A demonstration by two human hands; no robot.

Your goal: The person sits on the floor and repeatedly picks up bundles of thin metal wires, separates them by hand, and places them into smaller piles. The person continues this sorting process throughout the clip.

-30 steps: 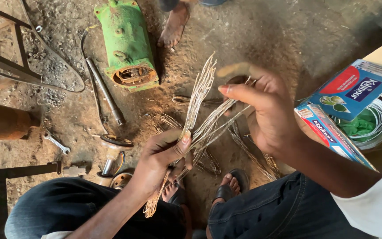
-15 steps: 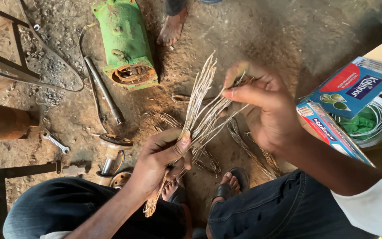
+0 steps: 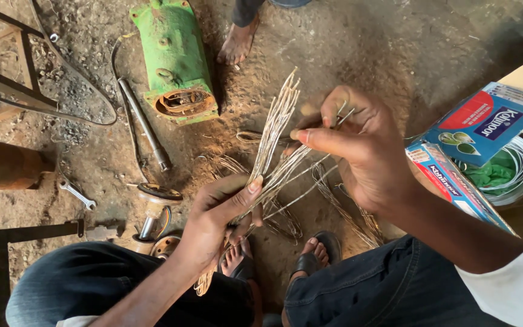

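Since the earlier frames our right hand (image 3: pixel 370 151) has come in closer to the fanned top of the bundle of thin pale wires (image 3: pixel 272 154), and the bundle stands a little more upright. We hold this bundle over the dirt floor (image 3: pixel 358 48), between our knees. The left hand (image 3: pixel 216 215) grips it low down, the thumb pressed across the strands and the other fingers closed around them. The right hand pinches a few single strands near the top, between the thumb and the bent forefinger; the remaining fingers are curled in.

We judge that we are separating strands out of the bundle, one small group at a time. The next move seems to need a firm hold from the left hand while the right draws its strands sideways without tangling the others.

Below the bundle more loops of the same wire (image 3: pixel 334 200) lie on the floor, beside our sandalled feet. To the right, an open blue and red carton (image 3: pixel 479 127) rests on a counter edge, and behind it a round tub (image 3: pixel 516 169) holds a coil of white wire and something green. Farther off lie a green motor housing (image 3: pixel 174 60), a spanner (image 3: pixel 77 194) and another person's bare foot (image 3: pixel 237 42).
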